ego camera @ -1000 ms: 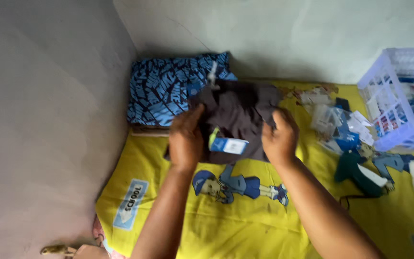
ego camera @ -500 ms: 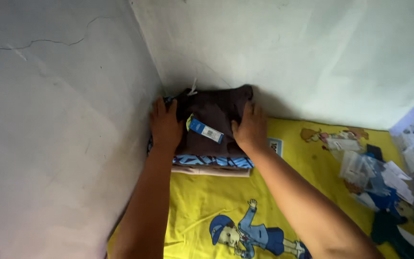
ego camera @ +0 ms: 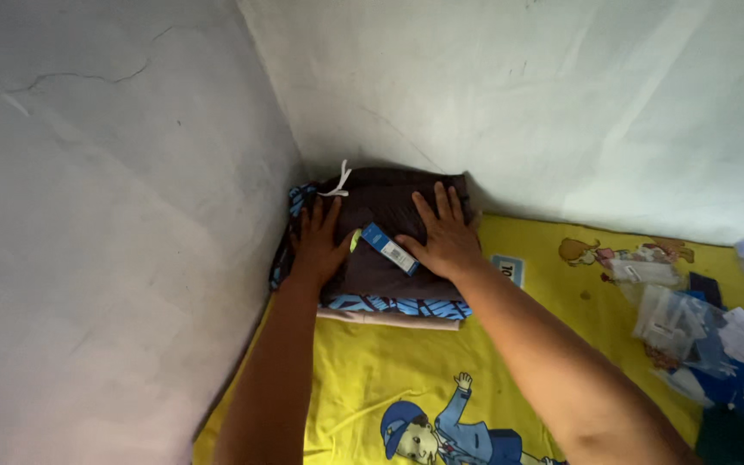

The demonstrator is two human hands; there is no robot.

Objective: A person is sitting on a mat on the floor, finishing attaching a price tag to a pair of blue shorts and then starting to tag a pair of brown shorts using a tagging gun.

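A folded dark brown garment (ego camera: pixel 398 194) with a white drawstring and a blue tag (ego camera: pixel 388 248) lies on top of a stack in the wall corner. Under it is a blue patterned cloth (ego camera: pixel 398 305) and a pale folded piece (ego camera: pixel 389 320). My left hand (ego camera: pixel 320 243) lies flat on the left side of the brown garment. My right hand (ego camera: pixel 443 234) presses flat on its right side, fingers spread, just beside the tag. The stack rests on a yellow cartoon-print sheet (ego camera: pixel 389 379).
Grey plastered walls close in on the left (ego camera: pixel 105 224) and behind (ego camera: pixel 544 95). Clear plastic packets and paper tags (ego camera: pixel 699 331) are scattered on the sheet at the right. A dark green item (ego camera: pixel 729 439) lies at the lower right corner.
The brown garment has gone from the middle of the sheet onto the stack in the corner. Both hands now rest flat on top of it, and the view has swung toward the corner.
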